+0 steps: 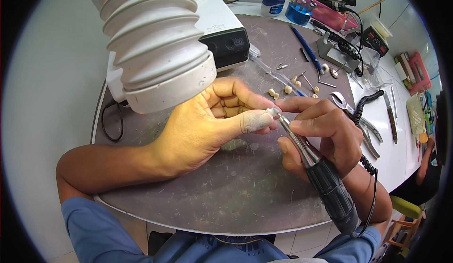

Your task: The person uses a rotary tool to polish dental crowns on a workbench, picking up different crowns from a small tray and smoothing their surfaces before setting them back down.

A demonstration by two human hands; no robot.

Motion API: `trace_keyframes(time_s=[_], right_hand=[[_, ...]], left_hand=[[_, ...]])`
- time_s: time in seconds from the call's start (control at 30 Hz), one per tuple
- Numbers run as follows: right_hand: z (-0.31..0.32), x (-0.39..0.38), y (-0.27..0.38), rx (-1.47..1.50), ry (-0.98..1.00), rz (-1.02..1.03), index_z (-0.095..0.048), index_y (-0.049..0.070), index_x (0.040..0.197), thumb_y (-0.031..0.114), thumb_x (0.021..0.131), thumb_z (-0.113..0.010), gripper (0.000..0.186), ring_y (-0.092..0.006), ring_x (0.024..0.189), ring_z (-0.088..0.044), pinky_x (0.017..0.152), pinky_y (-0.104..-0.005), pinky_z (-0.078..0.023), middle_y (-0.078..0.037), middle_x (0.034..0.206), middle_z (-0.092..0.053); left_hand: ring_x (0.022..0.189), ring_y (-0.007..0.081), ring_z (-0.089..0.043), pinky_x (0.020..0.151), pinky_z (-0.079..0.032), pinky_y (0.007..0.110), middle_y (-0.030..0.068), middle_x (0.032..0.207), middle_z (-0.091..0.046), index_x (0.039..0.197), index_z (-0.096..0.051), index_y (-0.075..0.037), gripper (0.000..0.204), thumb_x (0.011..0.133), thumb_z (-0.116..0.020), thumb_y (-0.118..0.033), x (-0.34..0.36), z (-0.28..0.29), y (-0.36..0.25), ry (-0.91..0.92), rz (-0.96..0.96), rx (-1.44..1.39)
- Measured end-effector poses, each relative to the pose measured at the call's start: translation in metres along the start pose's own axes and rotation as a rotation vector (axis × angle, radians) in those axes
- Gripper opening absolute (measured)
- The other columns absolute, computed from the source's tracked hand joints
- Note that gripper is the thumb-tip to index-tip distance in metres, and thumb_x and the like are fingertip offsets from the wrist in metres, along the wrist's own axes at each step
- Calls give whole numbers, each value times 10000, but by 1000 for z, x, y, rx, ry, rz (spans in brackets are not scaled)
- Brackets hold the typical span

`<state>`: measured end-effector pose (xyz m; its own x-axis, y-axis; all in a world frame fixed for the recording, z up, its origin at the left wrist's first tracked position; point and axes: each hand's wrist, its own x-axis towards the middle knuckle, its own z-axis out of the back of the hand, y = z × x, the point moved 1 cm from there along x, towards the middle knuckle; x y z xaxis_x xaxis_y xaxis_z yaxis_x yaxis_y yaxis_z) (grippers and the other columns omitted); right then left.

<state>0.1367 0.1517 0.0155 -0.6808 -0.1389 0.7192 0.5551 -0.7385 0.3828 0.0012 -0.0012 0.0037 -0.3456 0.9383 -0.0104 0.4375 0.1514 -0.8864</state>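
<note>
Hands at a grey round bench top, grinding a small white piece under a suction hose.

Left hand pinches the small white piece between thumb and fingertips, just above the middle of the bench top. Right hand grips the rotary handpiece like a pen; its metal tip touches the piece, and its black coiled cord runs off to the right. The ribbed white suction hose opens just above the left hand. The bench top is scratched and dusty, with a white rim. Toward its far side lie several small tooth-shaped pieces, a blue pen and loose burs. Pliers rest at the right edge. Beyond stand a blue bur holder, a pink tray and a white wall.
</note>
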Motion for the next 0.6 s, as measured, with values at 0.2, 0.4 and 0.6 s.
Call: trace_keyframes(time_s=[0.2,0.4,0.6], right_hand=[[0,0,2,9,-5,-40,-505,-30,945,-21,751,-723,291,-364,888,-683,736,-384,-561,-148,813,-578],[-7,4,3,-19,-192,-90,-587,-36,791,-45,653,-752,215,-262,687,-684,669,-345,-589,-118,684,-617],[1,-1,1,-34,-19,-37,-505,-34,946,-34,741,-713,292,-364,881,-684,742,-383,-557,-151,814,-576]], left_hand=[[959,197,-662,830,-563,288,168,1029,-657,973,-567,6,110,885,-628,-20,0,-1,1,-4,-8,11],[959,200,-663,838,-562,296,164,1024,-657,968,-567,2,102,887,-625,-19,-1,-1,0,-9,-4,9],[944,199,-668,840,-562,295,153,1010,-660,966,-570,-5,87,893,-615,-20,-1,-2,-1,-19,4,24]])
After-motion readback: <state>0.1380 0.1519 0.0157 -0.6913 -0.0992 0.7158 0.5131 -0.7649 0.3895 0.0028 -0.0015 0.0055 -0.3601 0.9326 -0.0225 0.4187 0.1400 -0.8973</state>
